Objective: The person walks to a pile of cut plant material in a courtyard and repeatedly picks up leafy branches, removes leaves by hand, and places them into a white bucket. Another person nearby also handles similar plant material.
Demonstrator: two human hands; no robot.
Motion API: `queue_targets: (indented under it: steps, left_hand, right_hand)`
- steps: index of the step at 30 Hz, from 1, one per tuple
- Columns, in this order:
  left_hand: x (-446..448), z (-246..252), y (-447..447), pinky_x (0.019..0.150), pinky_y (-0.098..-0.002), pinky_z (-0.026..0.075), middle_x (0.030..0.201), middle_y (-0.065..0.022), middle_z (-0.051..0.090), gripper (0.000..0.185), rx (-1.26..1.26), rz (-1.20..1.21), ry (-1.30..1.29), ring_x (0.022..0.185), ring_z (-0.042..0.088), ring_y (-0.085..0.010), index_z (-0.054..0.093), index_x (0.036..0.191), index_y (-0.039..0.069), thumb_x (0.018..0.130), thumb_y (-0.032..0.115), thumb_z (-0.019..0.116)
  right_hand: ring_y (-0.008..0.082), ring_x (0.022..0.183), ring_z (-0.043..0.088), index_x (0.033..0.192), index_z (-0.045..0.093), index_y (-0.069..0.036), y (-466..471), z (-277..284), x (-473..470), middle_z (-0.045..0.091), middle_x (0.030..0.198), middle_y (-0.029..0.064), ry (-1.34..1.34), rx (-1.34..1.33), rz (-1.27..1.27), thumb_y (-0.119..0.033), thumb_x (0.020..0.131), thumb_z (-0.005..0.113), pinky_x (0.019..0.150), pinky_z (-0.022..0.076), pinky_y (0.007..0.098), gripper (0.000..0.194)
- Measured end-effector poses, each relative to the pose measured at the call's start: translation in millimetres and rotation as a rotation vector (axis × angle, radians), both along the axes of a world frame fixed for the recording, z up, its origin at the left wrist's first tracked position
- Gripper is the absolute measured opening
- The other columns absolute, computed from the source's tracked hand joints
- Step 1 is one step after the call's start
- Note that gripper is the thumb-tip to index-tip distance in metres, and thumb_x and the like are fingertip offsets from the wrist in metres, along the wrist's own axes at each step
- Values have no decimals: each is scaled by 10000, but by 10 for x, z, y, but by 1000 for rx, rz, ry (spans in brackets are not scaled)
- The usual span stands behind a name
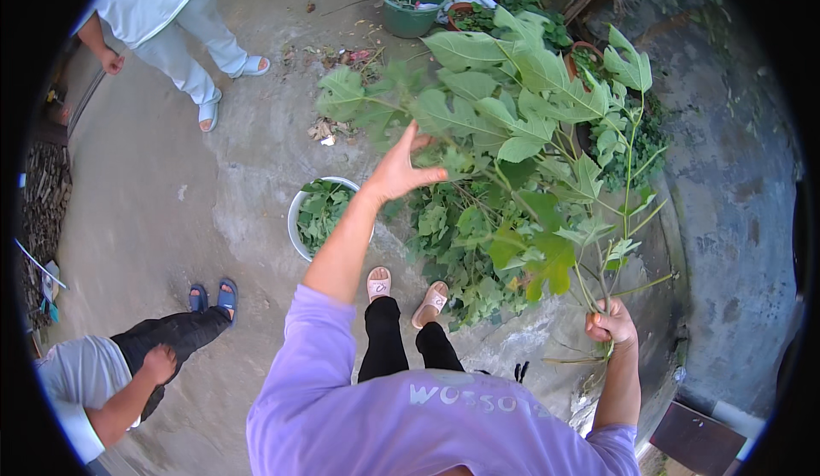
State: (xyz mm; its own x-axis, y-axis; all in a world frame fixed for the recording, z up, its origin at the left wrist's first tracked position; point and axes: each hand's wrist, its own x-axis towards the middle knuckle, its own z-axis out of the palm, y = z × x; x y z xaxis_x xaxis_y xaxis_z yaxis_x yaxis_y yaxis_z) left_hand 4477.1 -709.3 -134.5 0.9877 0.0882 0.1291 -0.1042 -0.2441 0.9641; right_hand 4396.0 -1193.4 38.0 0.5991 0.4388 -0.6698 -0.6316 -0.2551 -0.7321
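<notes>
My right hand (613, 324) is closed around the lower stems of a large leafy branch (532, 114). Its broad, lobed green leaves spread up and to the left, some of them blurred. At the branch's left side is my left hand (405, 167), thumb and fingers spread, close to the leaves. Whether the fingertips touch a leaf I cannot tell. Beneath the branch, a heap of cut leafy branches (477, 284) lies on the concrete by my feet, partly covered from view. A white basin (296, 223) holding picked green leaves (323, 216) stands below my left forearm, which hides part of its rim.
A green bucket (413, 18) with some litter stands at the top, near potted plants (477, 18). Two other people stand on the left, one in light trousers (192, 40), one in dark trousers (173, 341). Stacked firewood (45, 200) lines the left edge.
</notes>
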Motion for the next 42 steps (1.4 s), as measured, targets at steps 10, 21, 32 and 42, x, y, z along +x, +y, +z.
queue_targets:
  steps: [10,21,32,42]
  left_hand:
    - [-101,618,-365,796,-344,466,1089,-108,636,1023,-1159,-616,162,989,632,-265,323,1506,62,720,455,846]
    - [-432,730,-402,847,-430,498,982,-176,689,262,485,-387,-254,919,648,-343,657,1117,14,937,199,610]
    - [-846,833,898,756,-490,523,980,-255,668,233,1081,63,310,890,662,-407,648,1083,56,884,94,532]
    - [-1658,1768,1669,770,-369,512,923,-152,660,491,779,668,-75,849,642,-293,649,1209,99,797,-136,518]
  right_hand:
    - [66,381,322,814,663,43,-340,250,-376,436,489,5,34,228,-48,-264,884,729,385,198,258,322]
    - [63,387,318,794,664,21,-669,477,-354,456,507,-6,-6,72,17,-241,884,732,386,188,244,285]
    - [72,425,438,796,677,-21,-1023,724,-330,585,590,23,23,-260,138,-223,846,776,406,303,224,230]
    - [62,413,390,806,695,20,-1158,1013,-292,526,543,13,-69,-178,103,-280,814,806,389,241,236,320]
